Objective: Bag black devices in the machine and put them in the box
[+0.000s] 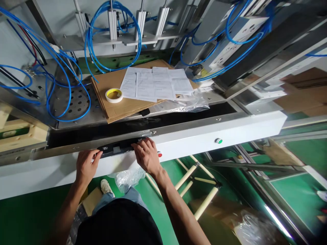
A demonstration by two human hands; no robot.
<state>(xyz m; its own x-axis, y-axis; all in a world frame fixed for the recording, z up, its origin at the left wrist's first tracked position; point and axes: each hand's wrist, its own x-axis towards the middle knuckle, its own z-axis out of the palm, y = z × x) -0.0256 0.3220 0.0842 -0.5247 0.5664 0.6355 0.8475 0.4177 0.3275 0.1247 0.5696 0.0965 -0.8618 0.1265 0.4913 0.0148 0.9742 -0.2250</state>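
A long, flat black part point(120, 146) with rounded ends lies along the front edge of the machine bed; its exact kind does not show. A small pale patch sits near its middle. My left hand point(87, 165) pinches its left end between thumb and fingers. At the other end, my right hand point(147, 154) is closed over the part, fingertips curled down on it and partly hiding that end. Just right of my right hand is a red button point(159, 154) on the white front panel point(189, 145).
Behind the dark slot point(163, 119) lie cardboard sheets point(107, 109) carrying printed papers point(155, 83) and a tape roll point(113, 95). Clear plastic film point(190, 103) rests beside them. Blue air hoses point(88, 44) loop around the cylinders. A green button point(218, 141) sits further right. Below is a cream tube frame point(187, 176).
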